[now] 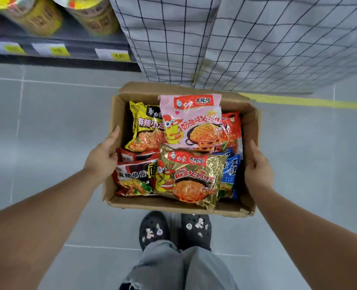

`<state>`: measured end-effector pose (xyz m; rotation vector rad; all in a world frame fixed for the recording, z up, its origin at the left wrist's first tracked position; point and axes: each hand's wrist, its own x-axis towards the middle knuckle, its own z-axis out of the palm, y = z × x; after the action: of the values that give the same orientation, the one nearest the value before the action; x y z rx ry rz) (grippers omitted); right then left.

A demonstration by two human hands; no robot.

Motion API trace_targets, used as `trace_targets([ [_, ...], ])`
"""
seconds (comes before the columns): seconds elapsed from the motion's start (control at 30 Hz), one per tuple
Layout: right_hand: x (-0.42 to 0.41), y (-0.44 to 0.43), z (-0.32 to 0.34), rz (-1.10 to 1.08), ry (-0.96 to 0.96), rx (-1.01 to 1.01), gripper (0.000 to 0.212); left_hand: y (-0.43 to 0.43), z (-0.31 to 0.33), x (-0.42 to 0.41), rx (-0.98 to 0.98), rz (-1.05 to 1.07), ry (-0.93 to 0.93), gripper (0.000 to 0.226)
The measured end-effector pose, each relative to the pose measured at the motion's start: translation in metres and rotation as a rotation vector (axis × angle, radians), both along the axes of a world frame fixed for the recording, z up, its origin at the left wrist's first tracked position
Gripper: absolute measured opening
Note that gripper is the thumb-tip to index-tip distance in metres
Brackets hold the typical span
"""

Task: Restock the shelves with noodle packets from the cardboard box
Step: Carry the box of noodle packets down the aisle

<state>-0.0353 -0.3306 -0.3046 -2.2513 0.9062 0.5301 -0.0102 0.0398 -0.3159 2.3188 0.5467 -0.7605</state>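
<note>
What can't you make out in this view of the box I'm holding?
Head view only:
The blue packet: mostly under the gold packet; name unreadable.
The shelf price labels: blurred, small print illegible.
The noodle cups: blurred, cut off by the top edge.
Whatever stands behind the checked cloth.
The left hand and right hand: fingers hidden at the cardboard box walls.

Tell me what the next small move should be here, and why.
Probably lower the cardboard box to the floor beside the shelf. The left hand and right hand each grip a side wall, so neither is free to pick a packet. The box is full, with the pink packet and gold packet on top.
</note>
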Motion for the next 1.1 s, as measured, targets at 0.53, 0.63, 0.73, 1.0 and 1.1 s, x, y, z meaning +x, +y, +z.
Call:
trace_targets([
  [0.53, 0.026, 0.097, 0.134, 0.171, -0.14, 0.03, 0.051, 0.082, 0.142, -0.061, 0.161, 0.292, -0.012, 0.056],
  [0.63, 0.036, 0.138, 0.17, 0.29, -0.157, 0.039, 0.051, 0.121, 0.178, -0.085, 0.183, 0.359, -0.022, 0.056],
  [0.73, 0.046, 0.194, 0.196, 0.396, -0.157, 0.041, 0.05, 0.162, 0.207, -0.108, 0.204, 0.465, -0.009, 0.061],
  [1.0, 0.048, 0.383, 0.228, 0.607, -0.205, 0.037, 0.052, 0.319, 0.248, -0.171, 0.2, 0.689, 0.006, 0.07],
  [1.1, 0.042, 0.458, 0.243, 0.661, -0.227, 0.075, 0.053, 0.387, 0.265, -0.195, 0.166, 0.765, -0.03, 0.071],
])
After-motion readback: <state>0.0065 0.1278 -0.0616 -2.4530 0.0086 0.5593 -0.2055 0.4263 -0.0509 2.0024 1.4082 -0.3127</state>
